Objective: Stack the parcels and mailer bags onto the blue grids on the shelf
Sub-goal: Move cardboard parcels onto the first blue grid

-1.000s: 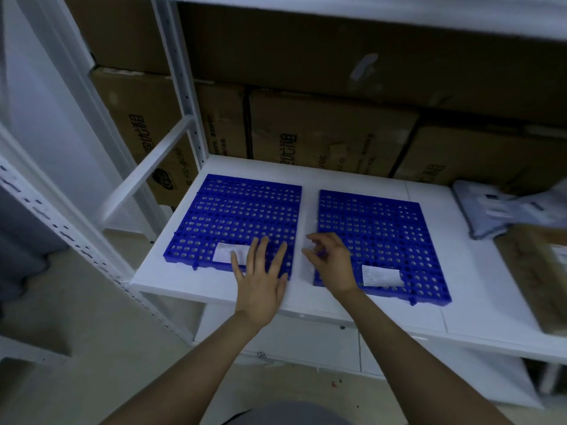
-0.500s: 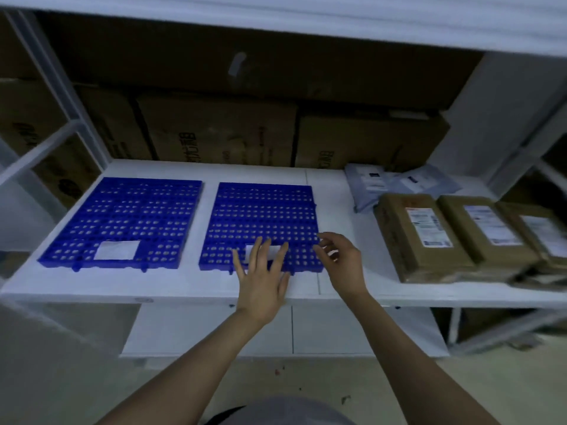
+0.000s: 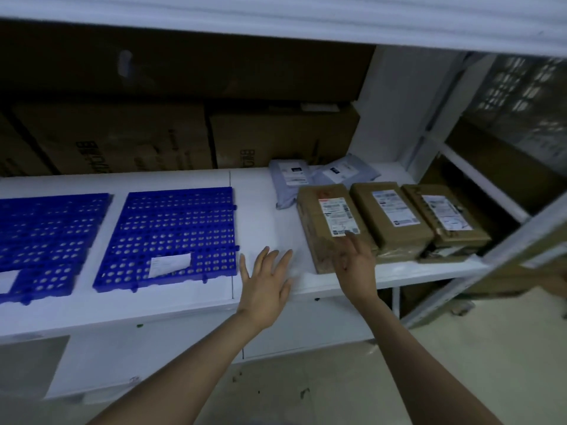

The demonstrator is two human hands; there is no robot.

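Note:
Two blue grids lie flat on the white shelf (image 3: 264, 191): one (image 3: 46, 237) at the far left, cut by the frame edge, and one (image 3: 175, 231) beside it, each with a white label near its front. Three brown parcels sit side by side at the right: the nearest (image 3: 325, 219), the middle (image 3: 389, 216) and the far one (image 3: 441, 213). Two grey mailer bags (image 3: 291, 182) (image 3: 343, 173) lie behind them. My left hand (image 3: 267, 286) hovers with spread fingers over the shelf's front edge. My right hand (image 3: 356, 265) reaches over the nearest parcel's front end, fingers loose, holding nothing.
Large cardboard boxes (image 3: 129, 142) line the back of the shelf, under an upper shelf board (image 3: 276, 23). White uprights and a diagonal brace (image 3: 491, 265) stand at the right. A floor with small specks lies below.
The view has swung right, so the grids now sit at the left. Both hands have moved off the right grid toward the parcels; my right hand now reaches the nearest brown parcel.

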